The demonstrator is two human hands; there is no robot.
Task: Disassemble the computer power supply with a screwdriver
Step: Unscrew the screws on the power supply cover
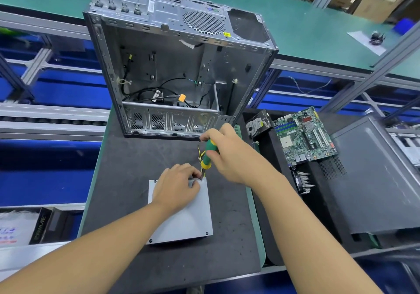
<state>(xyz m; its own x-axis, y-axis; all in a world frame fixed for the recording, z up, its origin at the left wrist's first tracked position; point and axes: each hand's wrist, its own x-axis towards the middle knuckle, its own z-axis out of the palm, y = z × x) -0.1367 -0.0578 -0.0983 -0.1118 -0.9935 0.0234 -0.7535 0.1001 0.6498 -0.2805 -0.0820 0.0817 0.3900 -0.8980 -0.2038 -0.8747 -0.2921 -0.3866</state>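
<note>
— Holding what, the right hand (229, 155)?
— The screwdriver (210, 151). Its fingers were curled round the green and yellow handle, tip down on the far right corner of the power supply (181, 216).
— And the left hand (176, 189)?
— It rested on the grey lid, thumb and forefinger bent in, pinching the shaft just above the tip.
— Where did the power supply lie?
— Flat on the dark mat (127, 168), just in front of the open computer case (159, 66). A motherboard (304, 134) and a hard drive (259, 123) lay to the right.
— Any writing?
— A box (38, 225) at lower left seemed to read "PRIME"; the other labels were too blurred.
</note>
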